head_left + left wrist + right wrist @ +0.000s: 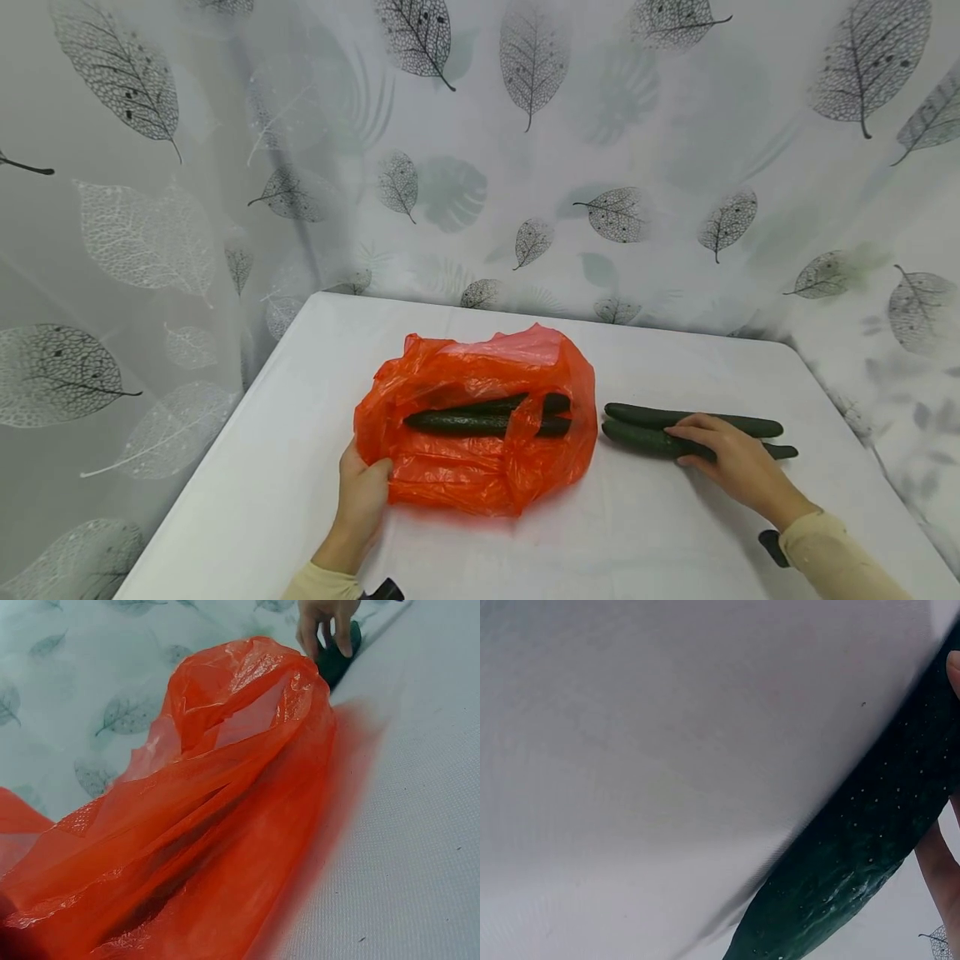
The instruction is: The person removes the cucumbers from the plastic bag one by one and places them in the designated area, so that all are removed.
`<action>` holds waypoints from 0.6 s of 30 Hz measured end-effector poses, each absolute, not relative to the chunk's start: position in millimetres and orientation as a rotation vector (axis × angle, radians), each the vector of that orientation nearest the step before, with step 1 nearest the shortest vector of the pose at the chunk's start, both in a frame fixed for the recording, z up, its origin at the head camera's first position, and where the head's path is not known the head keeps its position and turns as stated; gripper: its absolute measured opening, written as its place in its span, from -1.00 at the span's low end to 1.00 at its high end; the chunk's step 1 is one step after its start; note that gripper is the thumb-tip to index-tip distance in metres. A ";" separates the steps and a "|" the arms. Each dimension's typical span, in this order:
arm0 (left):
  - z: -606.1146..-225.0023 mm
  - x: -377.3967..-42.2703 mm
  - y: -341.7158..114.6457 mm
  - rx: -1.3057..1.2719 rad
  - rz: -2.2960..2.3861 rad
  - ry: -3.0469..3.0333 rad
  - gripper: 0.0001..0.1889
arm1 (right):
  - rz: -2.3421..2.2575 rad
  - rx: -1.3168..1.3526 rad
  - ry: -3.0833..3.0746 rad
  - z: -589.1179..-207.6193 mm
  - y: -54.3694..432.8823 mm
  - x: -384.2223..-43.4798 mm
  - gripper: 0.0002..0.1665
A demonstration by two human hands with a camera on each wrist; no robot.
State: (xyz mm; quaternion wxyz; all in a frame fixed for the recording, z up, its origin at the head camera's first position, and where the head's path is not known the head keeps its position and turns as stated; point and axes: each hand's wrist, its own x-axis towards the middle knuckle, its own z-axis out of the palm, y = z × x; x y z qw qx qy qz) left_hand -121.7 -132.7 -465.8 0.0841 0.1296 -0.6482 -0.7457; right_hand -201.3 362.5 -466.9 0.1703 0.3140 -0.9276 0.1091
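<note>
My left hand (363,492) grips the left edge of a crinkled orange plastic bag (457,483), thumb on top. Through the bag's opening two dark green cucumbers (457,423) show, lying side by side and partly covered by a strip of the plastic. To the right of the bag, my right hand (723,458) holds the nearer of two more cucumbers (637,439), fingers and thumb around its middle. Just behind it lies the other cucumber (742,426) on the table. In the right wrist view the held cucumber (855,825) runs diagonally, with parts of fingers at the right edge.
A white-covered table (570,542) carries everything, its far edge behind the bag. Leaf-patterned curtain (480,167) hangs behind and along both sides of the table.
</note>
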 end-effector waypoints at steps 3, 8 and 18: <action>-464.3 -119.7 -133.4 0.377 -2.239 -1.940 -0.36 | 0.292 0.893 -2.638 -465.4 362.0 -200.3 -0.41; -463.1 -118.2 -133.6 0.368 -2.236 -1.960 -0.36 | 0.295 0.873 -2.648 -463.6 360.3 -200.3 -0.42; -460.9 -118.4 -134.5 0.372 -2.253 -1.953 -0.36 | 0.298 0.826 -2.704 -459.4 357.9 -201.8 -0.47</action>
